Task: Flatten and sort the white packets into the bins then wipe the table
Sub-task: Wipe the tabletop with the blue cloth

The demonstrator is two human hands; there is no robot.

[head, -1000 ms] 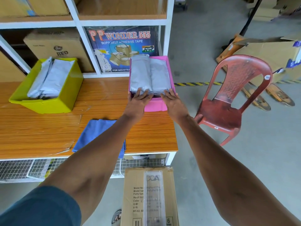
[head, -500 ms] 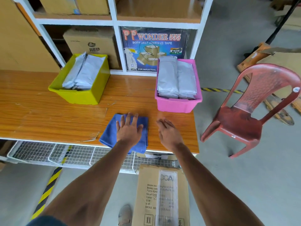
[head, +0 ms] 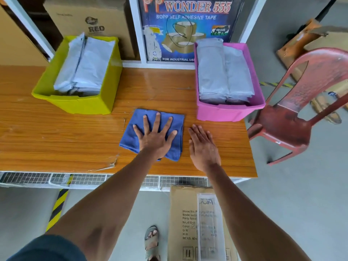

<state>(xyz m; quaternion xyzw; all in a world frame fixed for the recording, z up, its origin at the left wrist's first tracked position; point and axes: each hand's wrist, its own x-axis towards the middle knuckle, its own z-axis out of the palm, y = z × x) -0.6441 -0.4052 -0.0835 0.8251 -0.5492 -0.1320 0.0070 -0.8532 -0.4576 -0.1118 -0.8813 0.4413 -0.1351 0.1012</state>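
Left hand point(head: 154, 136): flat on the blue cloth point(head: 170, 129), palm down, fingers straight and spread wide, thumb out toward the pink bin; nothing gripped.
Right hand point(head: 202, 143): just beside the blue cloth on its pink-bin side, palm down on the bare bench point(head: 56, 132), fingers straight and close together; nothing held. Contact of palm with bench not certain.
Forearms: both extended forward from the near edge of the bench, left crossing the cloth's near edge.
Blue cloth: folded, lying flat near the front edge of the bench, between the two bins and nearer the pink one; middle hidden under the left hand.
White packets, yellow bin point(head: 85, 62): stacked, leaning against one wall of the yellow bin point(head: 75, 104), far from the cloth on its left-hand side.
White packets, pink bin point(head: 222, 76): two flat stacks side by side in the pink bin point(head: 226, 112), beyond the right hand.
Hard to make out: packet count in either bin; lower packets covered by upper ones.
Cut off: poster point(head: 185, 29) behind the bins, top out of frame; red chair point(head: 293, 117) beside the pink bin, partly out of frame.
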